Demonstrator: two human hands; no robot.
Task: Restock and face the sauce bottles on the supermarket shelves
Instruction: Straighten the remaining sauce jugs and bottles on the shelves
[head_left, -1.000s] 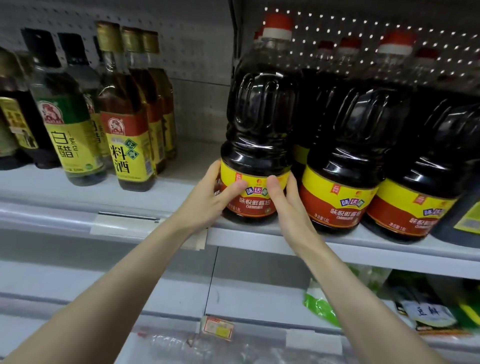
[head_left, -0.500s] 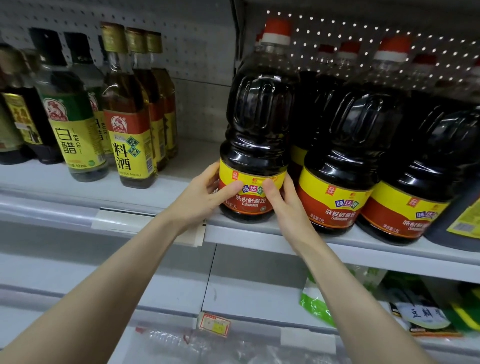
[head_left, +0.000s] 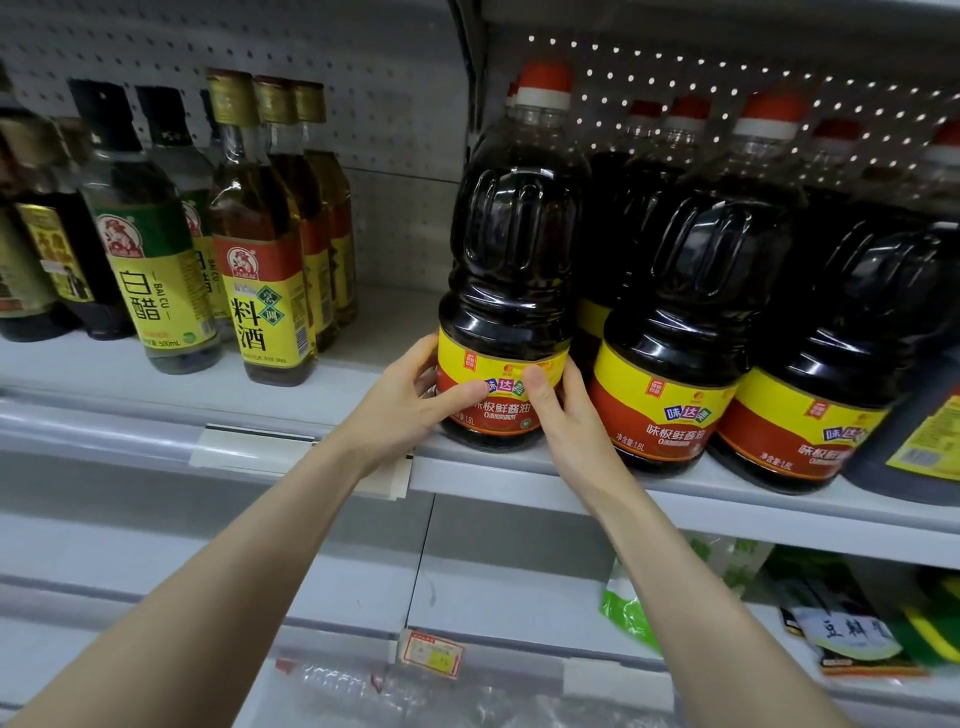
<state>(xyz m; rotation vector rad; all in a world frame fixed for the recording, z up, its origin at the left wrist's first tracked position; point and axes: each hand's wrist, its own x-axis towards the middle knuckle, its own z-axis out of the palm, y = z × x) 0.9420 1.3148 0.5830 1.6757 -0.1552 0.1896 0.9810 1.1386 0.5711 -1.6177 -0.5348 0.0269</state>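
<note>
**Facing a large soy sauce bottle (head_left: 511, 249) at the shelf (head_left: 571, 480) edge.** The left hand (head_left: 410, 395) and right hand (head_left: 563, 410) clasp the bottle's base from either side. The fingers curl round the yellow-and-red label and both thumbs lie across its front. The bottle stands upright between the hands, at the left end of a row of like bottles.

*Hazards, as judged from this pose.*
- The base sits close to the shelf's front lip, directly above the wrists, so a pull toward the person could carry it over the edge.
- The grip is low and most of the weight stands high above the hands, so a quick twist may tip the bottle.
- Tilted rightward, it would strike the neighbouring bottle (head_left: 696, 291) just beyond the right hand (touching or merely close cannot be told).
- The thumbs hide part of the label, which makes squareness hard to check.

*Containers.*
- The held bottle is clear plastic, filled with dark sauce almost to the neck, and its red-and-white cap is on.
- The bottles right of the right hand match it.
- Well left of the left hand stand slimmer bottles: a gold-capped cooking wine bottle (head_left: 260, 249) with amber liquid and a white vinegar bottle (head_left: 140, 244) with pale liquid.
- Below the right forearm, green packets (head_left: 841, 623) lie on a lower shelf; their contents are unclear.
</note>
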